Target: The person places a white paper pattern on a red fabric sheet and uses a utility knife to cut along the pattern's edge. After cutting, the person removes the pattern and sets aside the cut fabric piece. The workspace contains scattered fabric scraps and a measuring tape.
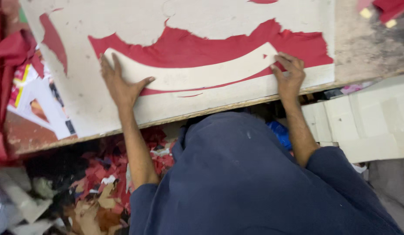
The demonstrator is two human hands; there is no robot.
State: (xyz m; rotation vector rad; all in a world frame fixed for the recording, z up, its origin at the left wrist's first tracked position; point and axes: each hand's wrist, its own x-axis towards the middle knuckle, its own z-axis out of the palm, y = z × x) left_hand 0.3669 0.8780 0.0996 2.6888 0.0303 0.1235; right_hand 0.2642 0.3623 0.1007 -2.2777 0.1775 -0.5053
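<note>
Head view: a curved cream template point(197, 74) lies flat on red cloth point(202, 45), which is spread over a pale work board point(89, 109). The left hand point(119, 85) rests open, palm down with fingers spread, on the template's left end; the right hand point(290, 76) presses its extended fingers on the right end, gripping nothing. Near the viewer, a dark blue garment point(250, 182) fills the foreground. Red and cream scraps point(102, 187) lie on the floor at lower left; pale sheets point(367, 122) lie at right.
</note>
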